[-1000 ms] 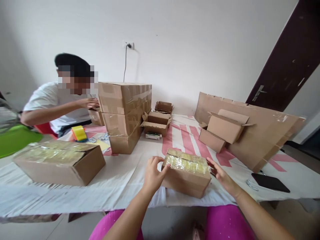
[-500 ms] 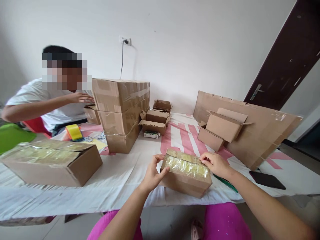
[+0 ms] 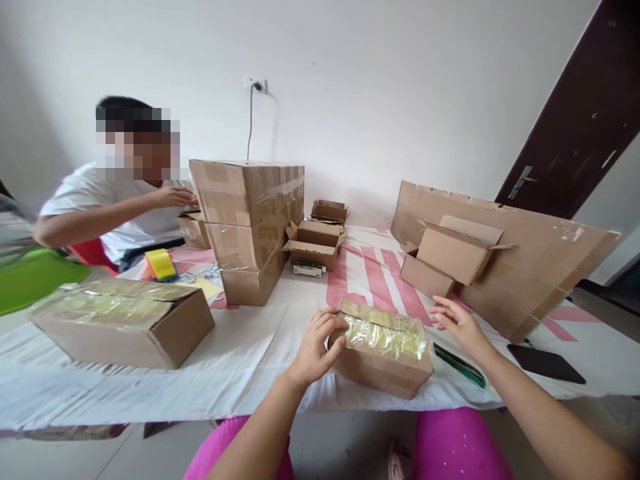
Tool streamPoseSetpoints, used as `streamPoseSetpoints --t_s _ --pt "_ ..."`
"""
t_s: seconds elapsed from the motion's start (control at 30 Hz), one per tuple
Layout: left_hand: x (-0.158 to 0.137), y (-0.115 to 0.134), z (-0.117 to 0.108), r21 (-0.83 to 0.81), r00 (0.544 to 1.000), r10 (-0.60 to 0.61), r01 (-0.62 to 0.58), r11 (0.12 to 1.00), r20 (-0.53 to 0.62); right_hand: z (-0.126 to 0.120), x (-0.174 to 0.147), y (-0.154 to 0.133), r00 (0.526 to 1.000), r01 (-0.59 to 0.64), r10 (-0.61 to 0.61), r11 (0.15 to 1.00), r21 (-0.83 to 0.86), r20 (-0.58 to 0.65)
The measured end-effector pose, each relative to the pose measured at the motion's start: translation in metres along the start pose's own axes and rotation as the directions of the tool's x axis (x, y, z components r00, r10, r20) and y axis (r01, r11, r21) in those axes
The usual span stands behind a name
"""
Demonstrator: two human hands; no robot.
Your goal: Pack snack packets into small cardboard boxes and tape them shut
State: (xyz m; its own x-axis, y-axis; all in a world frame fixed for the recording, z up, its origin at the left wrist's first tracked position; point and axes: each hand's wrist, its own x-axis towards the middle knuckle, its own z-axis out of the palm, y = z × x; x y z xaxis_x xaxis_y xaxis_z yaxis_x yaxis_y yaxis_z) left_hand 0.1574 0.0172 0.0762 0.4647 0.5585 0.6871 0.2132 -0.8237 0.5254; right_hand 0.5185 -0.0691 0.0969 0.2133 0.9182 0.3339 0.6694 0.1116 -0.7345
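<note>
A small cardboard box, its top covered with shiny clear tape, sits near the front edge of the table. My left hand grips its left end, thumb towards the near side and bent fingers at the top edge. To the right of the box, my right hand is raised, apart from it, fingers spread and holding nothing. Below that hand lies a long, slim green-edged tool, whose exact kind I cannot make out.
Another taped box lies at left, near a yellow tape roll in a dispenser. Stacked boxes stand before a seated co-worker. Open boxes are behind. At right are a cardboard sheet and a black tablet-like slab.
My right hand has let go of the box's top right edge and moved right, its fingers opening. My left hand stays at the left end. The view has shifted slightly.
</note>
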Motion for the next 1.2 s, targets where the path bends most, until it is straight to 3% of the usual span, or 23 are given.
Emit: streamPoseSetpoints --t_s 0.07,0.1,0.2,0.33,0.43,0.53,0.6,0.67,0.8,0.97,1.2 --pt "0.000 0.000 0.001 -0.009 1.000 0.009 -0.009 1.000 -0.013 -0.004 -0.008 0.039 0.991 -0.131 0.128 0.978 -0.163 -0.027" --pt "0.000 -0.001 0.002 -0.015 1.000 0.011 -0.011 1.000 -0.016 -0.004 -0.015 0.058 0.985 -0.155 0.171 0.940 -0.303 0.028" --pt "-0.001 -0.004 0.005 -0.045 1.000 0.012 -0.013 0.999 -0.015 0.000 -0.041 0.103 0.975 -0.107 0.191 0.850 -0.515 0.113" --pt "-0.007 -0.011 0.012 -0.105 0.995 -0.050 0.041 0.994 -0.086 0.001 -0.052 0.116 0.991 -0.083 0.132 0.779 -0.621 0.033" --pt "-0.010 -0.014 0.017 -0.136 0.990 -0.093 0.078 0.988 -0.104 -0.010 -0.031 0.083 0.993 -0.098 0.033 0.788 -0.608 -0.117" --pt "-0.010 -0.014 0.018 -0.132 0.991 -0.096 0.083 0.988 -0.092 -0.019 -0.004 0.014 0.975 0.044 -0.168 0.787 -0.615 -0.146" --pt "-0.010 -0.014 0.018 -0.129 0.991 -0.097 0.084 0.988 -0.095 -0.014 0.007 -0.039 0.953 0.237 -0.303 0.739 -0.631 0.002" --pt "-0.010 -0.014 0.018 -0.143 0.990 -0.098 0.083 0.986 -0.103 -0.001 0.014 -0.089 0.903 0.402 -0.388 0.618 -0.676 0.182" --pt "-0.011 -0.015 0.017 -0.157 0.990 -0.087 0.070 0.985 -0.110 0.037 0.020 -0.157 0.785 0.613 -0.375 0.356 -0.705 0.493" --pt "-0.010 -0.014 0.014 -0.085 0.993 -0.054 0.045 0.995 -0.108 0.056 0.025 -0.186 0.724 0.681 -0.279 0.148 -0.717 0.631" --pt "-0.003 -0.012 0.006 -0.055 0.999 0.048 -0.048 0.997 0.003 0.024 0.013 -0.195 0.709 0.694 -0.187 0.018 -0.719 0.680"
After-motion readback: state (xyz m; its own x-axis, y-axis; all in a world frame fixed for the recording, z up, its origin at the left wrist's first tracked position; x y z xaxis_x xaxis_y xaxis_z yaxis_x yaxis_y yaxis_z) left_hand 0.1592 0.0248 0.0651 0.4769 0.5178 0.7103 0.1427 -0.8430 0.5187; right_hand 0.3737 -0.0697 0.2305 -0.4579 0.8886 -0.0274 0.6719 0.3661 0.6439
